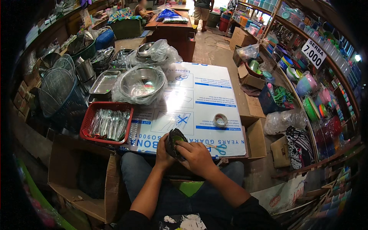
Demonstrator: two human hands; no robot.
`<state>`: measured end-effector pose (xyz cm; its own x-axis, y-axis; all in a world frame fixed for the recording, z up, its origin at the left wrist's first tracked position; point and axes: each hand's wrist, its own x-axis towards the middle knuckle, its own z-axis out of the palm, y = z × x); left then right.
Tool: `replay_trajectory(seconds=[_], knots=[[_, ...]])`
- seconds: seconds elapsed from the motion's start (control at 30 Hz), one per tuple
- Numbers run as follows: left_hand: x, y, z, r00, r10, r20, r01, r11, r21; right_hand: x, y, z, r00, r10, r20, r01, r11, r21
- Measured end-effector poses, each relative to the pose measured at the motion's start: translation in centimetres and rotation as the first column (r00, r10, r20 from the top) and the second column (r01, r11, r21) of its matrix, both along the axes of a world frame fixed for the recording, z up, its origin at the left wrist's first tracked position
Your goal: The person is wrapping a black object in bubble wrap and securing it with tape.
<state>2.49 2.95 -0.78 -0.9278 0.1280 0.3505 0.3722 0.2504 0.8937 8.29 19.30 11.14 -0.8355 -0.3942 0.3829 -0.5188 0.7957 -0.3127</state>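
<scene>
Above the near edge of a white printed board (211, 135), my left hand (162, 153) is wrapped around a crumpled black plastic bag (172, 137) from its left side. Something green (177, 139) shows inside the bag's opening; what it is I cannot tell. My right hand (198, 157) grips the bag from the right, its fingertips at the opening by the green thing. Scissors with light blue handles (221, 149) lie on the board just right of my right hand. A roll of tape (220, 120) rests farther up the board.
Left on the board stand a red basket of spoons (130, 123) and plastic-wrapped steel bowls (161, 82). An open cardboard box (110, 184) sits by my left leg. Shelves of plastic housewares (309, 103) line the right. Two people (202, 11) are at the back, one standing, one seated.
</scene>
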Motion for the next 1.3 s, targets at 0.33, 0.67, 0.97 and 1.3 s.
replay_trajectory(seconds=[0.33, 0.67, 0.97, 1.3], knots=[[-0.2, 0.2, -1.3, 0.999, 0.008, 0.043, -0.009, 1.000, 0.020, 0.0, -0.6, -1.6, 0.999, -0.045, 0.005, 0.045, 0.999, -0.024], [-0.1, 0.4, -1.0, 0.996, 0.057, -0.073, -0.060, 0.997, -0.049, -0.5, -0.1, -1.0, 1.000, -0.006, 0.019, 0.011, 0.960, -0.280], [0.3, 0.9, -0.9, 0.993, 0.092, -0.075, -0.089, 0.995, 0.039, 1.3, -3.4, -10.2, 0.911, -0.050, 0.409, 0.351, 0.612, -0.708], [2.8, 1.2, 2.2, 0.995, -0.098, -0.034, 0.089, 0.975, -0.205, -0.6, -0.5, -9.5, 0.944, 0.061, 0.323, 0.289, 0.315, -0.904]])
